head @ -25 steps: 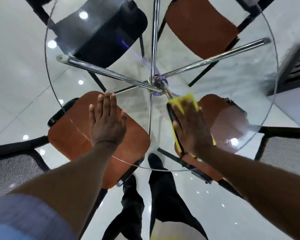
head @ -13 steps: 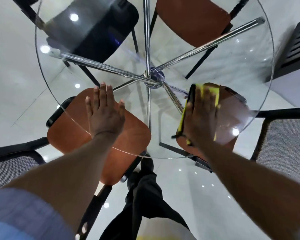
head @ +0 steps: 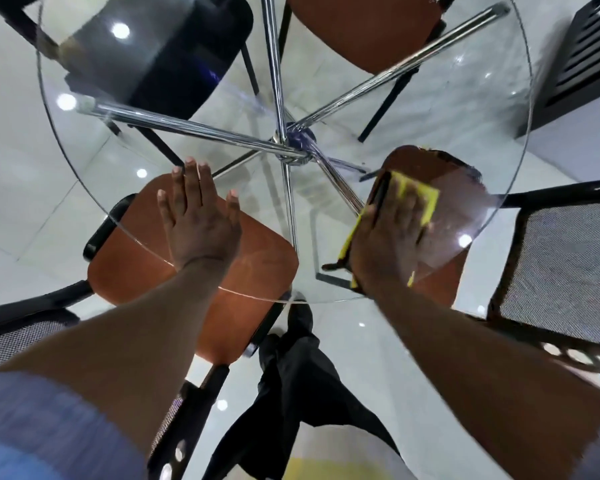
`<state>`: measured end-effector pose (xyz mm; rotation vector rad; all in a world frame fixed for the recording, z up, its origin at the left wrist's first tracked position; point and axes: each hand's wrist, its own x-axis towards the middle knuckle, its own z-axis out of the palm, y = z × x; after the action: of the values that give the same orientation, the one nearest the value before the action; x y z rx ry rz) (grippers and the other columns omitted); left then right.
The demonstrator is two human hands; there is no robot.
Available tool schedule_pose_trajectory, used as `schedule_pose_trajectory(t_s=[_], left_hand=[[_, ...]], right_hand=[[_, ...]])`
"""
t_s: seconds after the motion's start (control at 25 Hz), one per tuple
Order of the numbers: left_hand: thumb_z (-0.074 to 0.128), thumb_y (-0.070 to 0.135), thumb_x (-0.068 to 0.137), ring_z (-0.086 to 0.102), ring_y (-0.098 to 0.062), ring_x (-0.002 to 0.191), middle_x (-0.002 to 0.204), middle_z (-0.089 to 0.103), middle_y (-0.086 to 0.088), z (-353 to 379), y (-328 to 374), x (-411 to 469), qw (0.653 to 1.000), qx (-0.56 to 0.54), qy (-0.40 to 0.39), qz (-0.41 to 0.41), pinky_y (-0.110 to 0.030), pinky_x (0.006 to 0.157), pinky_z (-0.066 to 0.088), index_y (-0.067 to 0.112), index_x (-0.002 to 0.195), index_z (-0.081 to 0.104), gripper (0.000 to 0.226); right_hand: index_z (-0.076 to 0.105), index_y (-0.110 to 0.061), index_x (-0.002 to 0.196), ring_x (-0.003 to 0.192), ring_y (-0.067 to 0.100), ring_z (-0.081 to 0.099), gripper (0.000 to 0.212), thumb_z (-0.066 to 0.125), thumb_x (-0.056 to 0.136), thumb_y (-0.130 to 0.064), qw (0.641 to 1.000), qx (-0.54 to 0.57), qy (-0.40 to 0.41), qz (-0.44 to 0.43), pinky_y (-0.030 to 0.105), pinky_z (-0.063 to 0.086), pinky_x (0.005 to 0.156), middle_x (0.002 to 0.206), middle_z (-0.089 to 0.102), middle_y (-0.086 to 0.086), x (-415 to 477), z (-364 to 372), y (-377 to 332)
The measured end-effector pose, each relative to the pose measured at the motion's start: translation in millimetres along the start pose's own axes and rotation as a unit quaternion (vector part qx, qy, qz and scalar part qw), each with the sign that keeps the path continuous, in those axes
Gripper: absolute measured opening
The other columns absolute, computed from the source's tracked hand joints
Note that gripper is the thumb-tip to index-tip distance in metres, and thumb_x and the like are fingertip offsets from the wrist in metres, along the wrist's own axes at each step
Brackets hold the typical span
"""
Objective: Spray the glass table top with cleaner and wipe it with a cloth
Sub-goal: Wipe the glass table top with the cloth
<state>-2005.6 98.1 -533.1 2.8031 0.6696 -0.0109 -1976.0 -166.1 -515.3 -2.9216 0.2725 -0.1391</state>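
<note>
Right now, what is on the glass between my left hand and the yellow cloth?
In the head view, the glass table top between left hand and yellow cloth is bare; only a chrome leg shows through it.

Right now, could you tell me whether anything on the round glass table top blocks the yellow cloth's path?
Nothing visible does. The right hand presses the yellow cloth on the round glass table top; the left hand rests flat well to its left. Chrome legs and orange chairs lie beneath the glass.

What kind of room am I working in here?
Probably an office meeting area: round glass table on chrome legs, mesh-backed chairs with orange seats around it, glossy tiled floor.
</note>
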Motion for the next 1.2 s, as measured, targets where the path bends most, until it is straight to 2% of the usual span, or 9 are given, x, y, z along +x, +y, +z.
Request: schedule_pose_trajectory(t_s=[0.08, 0.16, 0.24, 0.4, 0.52, 0.8, 1.0, 1.12, 1.2], left_hand=[[0.023, 0.052, 0.108, 0.004, -0.023, 0.161, 0.174, 0.010, -0.003, -0.1, 0.3, -0.3, 1.000, 0.001, -0.001, 0.001, -0.053, 0.129, 0.008, 0.016, 0.165, 0.014, 0.068], [0.024, 0.053, 0.108, 0.004, -0.023, 0.161, 0.174, 0.009, -0.003, 1.2, 1.2, 0.1, 1.000, 0.005, -0.003, 0.003, -0.052, 0.129, 0.006, 0.017, 0.165, 0.014, 0.069], [0.022, 0.055, 0.107, 0.002, -0.021, 0.161, 0.174, 0.008, -0.001, 1.7, -0.2, 0.8, 1.000, 0.005, -0.005, 0.000, -0.049, 0.130, 0.003, 0.018, 0.166, 0.012, 0.070], [0.019, 0.058, 0.107, 0.001, -0.021, 0.161, 0.174, 0.007, -0.001, 2.7, -1.4, 0.0, 1.000, 0.010, -0.002, 0.005, -0.048, 0.130, 0.000, 0.017, 0.166, 0.012, 0.072], [0.016, 0.059, 0.107, 0.001, -0.022, 0.161, 0.174, 0.007, -0.002, 1.1, 0.5, -0.7, 1.000, 0.006, -0.003, 0.003, -0.049, 0.130, 0.002, 0.017, 0.166, 0.012, 0.073], [0.020, 0.058, 0.105, 0.005, -0.022, 0.161, 0.174, 0.010, -0.002, 5.1, -2.1, 0.0, 1.000, 0.012, 0.005, 0.017, -0.049, 0.129, 0.003, 0.017, 0.165, 0.015, 0.073], [0.022, 0.060, 0.104, -0.001, -0.027, 0.161, 0.175, 0.002, -0.005, -4.4, 4.1, -4.4, 0.999, -0.009, 0.000, 0.033, -0.054, 0.129, 0.001, 0.017, 0.166, 0.007, 0.077], [0.028, 0.055, 0.106, -0.003, -0.029, 0.161, 0.174, -0.001, -0.007, -6.3, 21.3, -10.6, 0.984, 0.026, 0.011, 0.176, -0.049, 0.129, -0.004, 0.018, 0.167, 0.007, 0.074], [0.030, 0.057, 0.107, 0.002, -0.030, 0.161, 0.174, 0.005, -0.008, 5.3, 45.0, -8.3, 0.958, 0.033, 0.026, 0.285, -0.052, 0.129, 0.002, 0.019, 0.166, 0.013, 0.073]], right_hand=[[0.026, -0.030, 0.170, 0.165, 0.029, 0.018, 0.061, 0.036, 0.112, -0.042, 0.980, -0.014, -0.066, -0.189, 0.058, 0.019, 0.131, 0.177, 0.024, 0.005, -19.5, 0.7, -8.8], [0.031, -0.029, 0.169, 0.165, 0.028, 0.019, 0.058, 0.040, 0.113, -0.042, 0.874, -0.026, -0.142, -0.463, 0.054, 0.021, 0.131, 0.177, 0.025, 0.003, 30.2, -5.6, 5.0], [0.038, -0.030, 0.166, 0.163, 0.027, 0.025, 0.055, 0.044, 0.113, -0.042, 0.801, -0.032, -0.153, -0.578, 0.051, 0.023, 0.131, 0.174, 0.033, 0.003, 86.8, -6.1, 20.1], [0.028, -0.035, 0.169, 0.163, 0.026, 0.025, 0.057, 0.037, 0.114, -0.045, 0.957, -0.022, -0.072, -0.279, 0.055, 0.028, 0.127, 0.175, 0.031, 0.002, 74.6, -7.4, 43.0], [0.027, -0.029, 0.170, 0.164, 0.028, 0.022, 0.059, 0.030, 0.113, -0.045, 0.997, -0.036, -0.004, -0.067, 0.058, 0.025, 0.128, 0.177, 0.026, 0.005, -15.2, -3.0, 16.4], [0.025, -0.027, 0.171, 0.166, 0.031, 0.012, 0.064, 0.035, 0.110, -0.044, 0.939, -0.002, -0.092, -0.332, 0.058, 0.015, 0.130, 0.179, 0.017, 0.007, -53.0, 13.0, -74.4], [0.028, -0.035, 0.169, 0.166, 0.023, 0.016, 0.062, 0.040, 0.110, -0.051, 0.870, -0.019, -0.131, -0.475, 0.050, 0.016, 0.133, 0.178, 0.021, -0.002, -24.1, -13.1, 34.0], [0.025, -0.037, 0.169, 0.165, 0.025, 0.018, 0.062, 0.039, 0.110, -0.049, 0.879, -0.051, -0.153, -0.449, 0.054, 0.018, 0.131, 0.177, 0.024, 0.000, 41.5, -24.5, 89.1], [0.021, -0.038, 0.169, 0.165, 0.025, 0.017, 0.061, 0.035, 0.111, -0.049, 0.943, -0.031, -0.112, -0.312, 0.059, 0.021, 0.130, 0.178, 0.023, 0.000, 75.1, -23.6, 98.2]])
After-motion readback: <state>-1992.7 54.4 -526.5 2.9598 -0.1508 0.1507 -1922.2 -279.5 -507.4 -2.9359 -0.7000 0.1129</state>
